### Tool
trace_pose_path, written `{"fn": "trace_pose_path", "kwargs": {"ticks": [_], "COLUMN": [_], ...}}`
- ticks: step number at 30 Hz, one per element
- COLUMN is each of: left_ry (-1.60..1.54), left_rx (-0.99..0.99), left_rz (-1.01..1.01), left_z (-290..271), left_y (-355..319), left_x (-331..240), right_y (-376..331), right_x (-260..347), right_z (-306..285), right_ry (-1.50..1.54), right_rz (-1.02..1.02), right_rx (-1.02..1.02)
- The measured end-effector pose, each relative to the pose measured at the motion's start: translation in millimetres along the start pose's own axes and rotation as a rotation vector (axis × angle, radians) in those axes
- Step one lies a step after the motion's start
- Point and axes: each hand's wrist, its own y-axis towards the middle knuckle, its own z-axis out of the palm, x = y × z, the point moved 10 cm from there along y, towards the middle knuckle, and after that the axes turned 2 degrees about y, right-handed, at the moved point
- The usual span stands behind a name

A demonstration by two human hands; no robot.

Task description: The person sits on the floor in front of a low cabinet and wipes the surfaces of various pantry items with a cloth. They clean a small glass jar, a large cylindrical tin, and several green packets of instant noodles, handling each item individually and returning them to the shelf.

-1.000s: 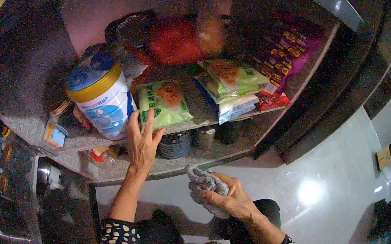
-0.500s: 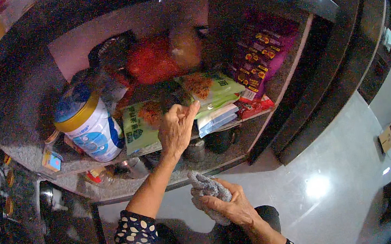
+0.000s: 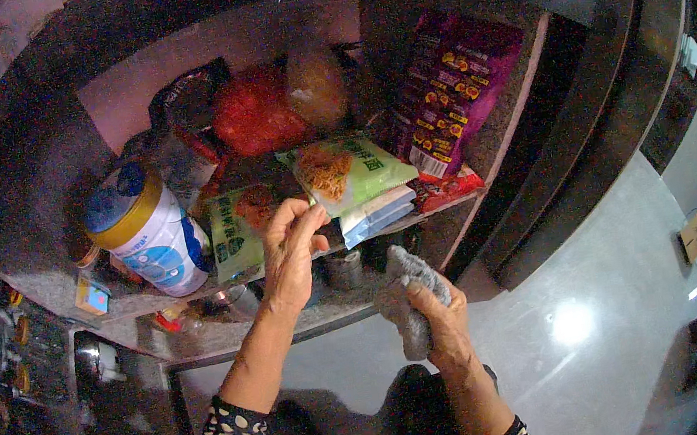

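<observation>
Now the left hand point(image 3: 290, 256) pinches the green packet point(image 3: 348, 169) at frame centre on the shelf point(image 3: 231, 330); right hand point(image 3: 440, 322) grips a grey cloth point(image 3: 403, 294). Lifting the packet probably comes next.

Left hand point(image 3: 292, 256) now off the tin's point(image 3: 143, 231) side, over at the green packets' point(image 3: 343, 174) front edge.

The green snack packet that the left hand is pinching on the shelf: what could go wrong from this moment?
1. The left hand pinches only a corner of the green snack packet, which lies on a stack of packets; pulling could drag those off the shelf edge.
2. The purple packets lean close beside it and might tip over.
3. The right hand holds a grey cloth, so it cannot easily catch anything.
</observation>
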Motion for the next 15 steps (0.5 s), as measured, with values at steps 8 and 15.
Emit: {"fn": "trace_pose_path", "kwargs": {"ticks": [8,15], "left_ry": [-0.178,-0.231], "left_rx": [0.117,0.229], "left_rz": [0.01,-0.02], "left_z": [3,10], "left_y": [-55,-89], "left_x": [7,21], "right_y": [20,30], "right_x": [-2,-7], "right_z": [1,8], "right_ry": [0.259,0.409], "right_rz": [0.022,0.073], "right_rx": [-0.012,0.009]}}
